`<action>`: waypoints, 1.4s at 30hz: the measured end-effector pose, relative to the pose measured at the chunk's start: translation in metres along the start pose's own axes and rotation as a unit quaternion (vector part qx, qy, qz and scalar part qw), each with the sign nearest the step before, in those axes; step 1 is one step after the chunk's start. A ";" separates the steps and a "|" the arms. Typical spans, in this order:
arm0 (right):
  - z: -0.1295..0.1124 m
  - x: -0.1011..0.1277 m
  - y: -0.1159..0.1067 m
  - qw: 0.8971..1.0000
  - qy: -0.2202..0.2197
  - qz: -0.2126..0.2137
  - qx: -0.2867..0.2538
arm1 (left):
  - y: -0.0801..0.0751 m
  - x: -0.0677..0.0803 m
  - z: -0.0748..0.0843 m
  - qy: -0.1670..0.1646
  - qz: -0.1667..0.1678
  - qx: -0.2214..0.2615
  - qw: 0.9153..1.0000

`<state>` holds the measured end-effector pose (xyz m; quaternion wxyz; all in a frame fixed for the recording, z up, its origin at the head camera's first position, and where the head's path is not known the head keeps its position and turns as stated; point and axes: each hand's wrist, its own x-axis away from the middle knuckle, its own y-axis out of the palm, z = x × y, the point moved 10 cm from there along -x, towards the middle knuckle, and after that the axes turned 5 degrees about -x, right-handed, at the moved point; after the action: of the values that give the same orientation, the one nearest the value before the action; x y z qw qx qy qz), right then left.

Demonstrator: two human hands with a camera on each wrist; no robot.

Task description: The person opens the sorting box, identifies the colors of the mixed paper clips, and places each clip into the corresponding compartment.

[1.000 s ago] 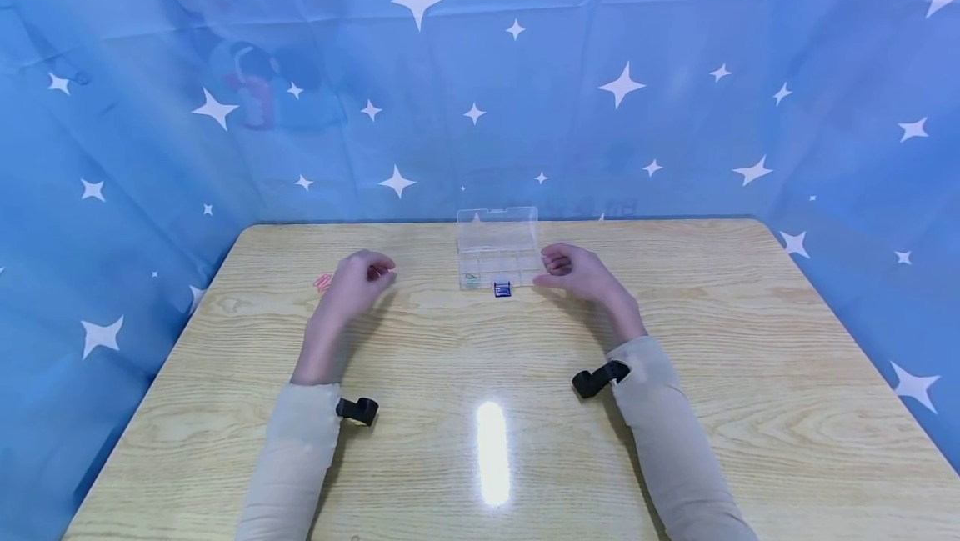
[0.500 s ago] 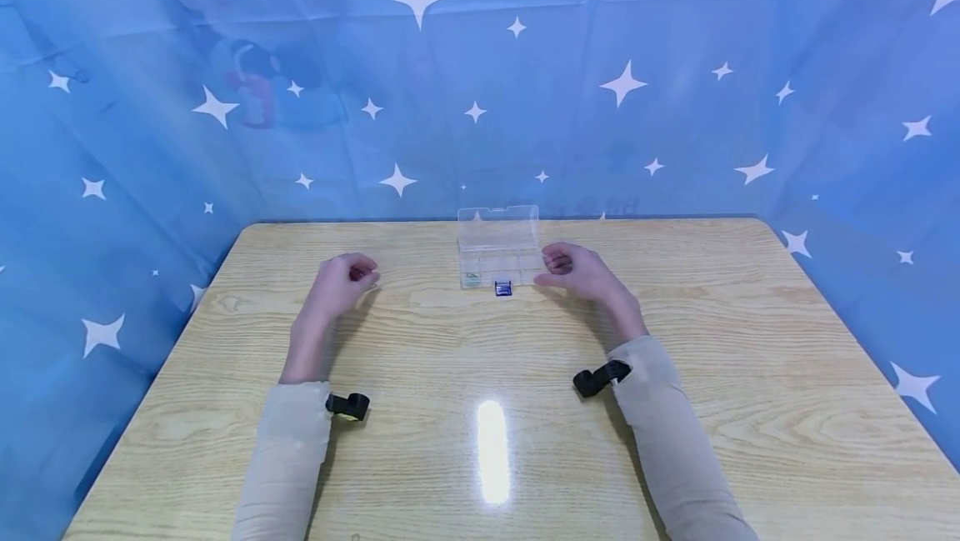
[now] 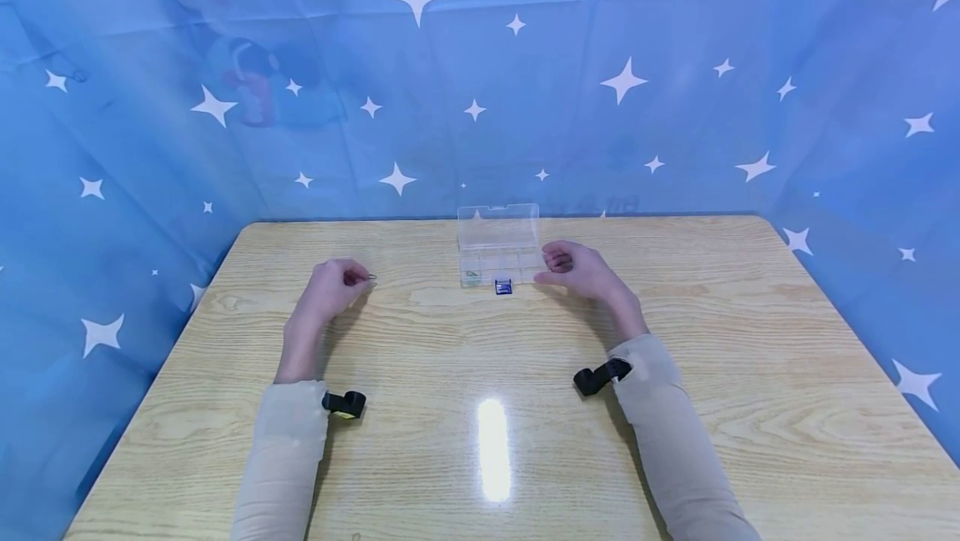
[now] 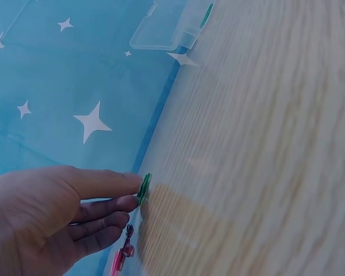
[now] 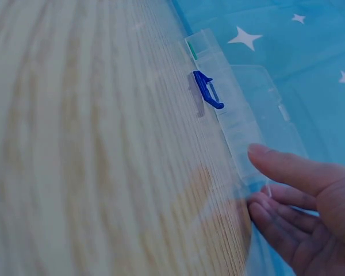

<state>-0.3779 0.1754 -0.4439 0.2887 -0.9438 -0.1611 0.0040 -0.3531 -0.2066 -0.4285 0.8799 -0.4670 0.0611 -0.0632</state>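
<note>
Tabletop of pale wood grain (image 3: pixel 420 374), and near its far edge a clear plastic compartment box (image 3: pixel 507 258) is seen, hinged lid (image 3: pixel 498 226) raised! Its right end is pinched by the right hand (image 3: pixel 579 273); well left of it, the left hand (image 3: pixel 332 288) is held low. A blue plastic clasp piece (image 5: pixel 206 91) is spotted at the box's front edge, pink clips (image 4: pixel 119 260) below the left hand. Smallest, a thin green looped clip (image 4: pixel 144 188) is pinched by that hand's fingertips (image 4: pixel 132 184): the pick-up looks done; a carry to the box seems called for.

Clear box (image 4: pixel 156 29) cropped in left wrist view, pink pieces (image 4: pixel 120 260) cut off below, possibly clips
</note>
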 end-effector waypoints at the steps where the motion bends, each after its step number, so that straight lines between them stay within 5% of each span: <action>1: 0.000 0.000 0.000 1.000 0.000 0.000 0.000 | 0.000 0.000 -0.001 -0.004 -0.004 0.000 1.000; 18: 0.002 0.004 -0.002 1.000 0.000 -0.001 -0.001 | 0.006 0.000 0.000 -0.011 -0.027 -0.004 1.000; 42: 0.001 0.001 -0.001 1.000 0.003 -0.001 -0.007 | 0.002 -0.004 0.027 0.019 0.002 0.017 1.000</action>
<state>-0.3776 0.1771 -0.4443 0.2829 -0.9455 -0.1610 0.0000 -0.3521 -0.1828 -0.4154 0.8865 -0.4507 0.0774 -0.0708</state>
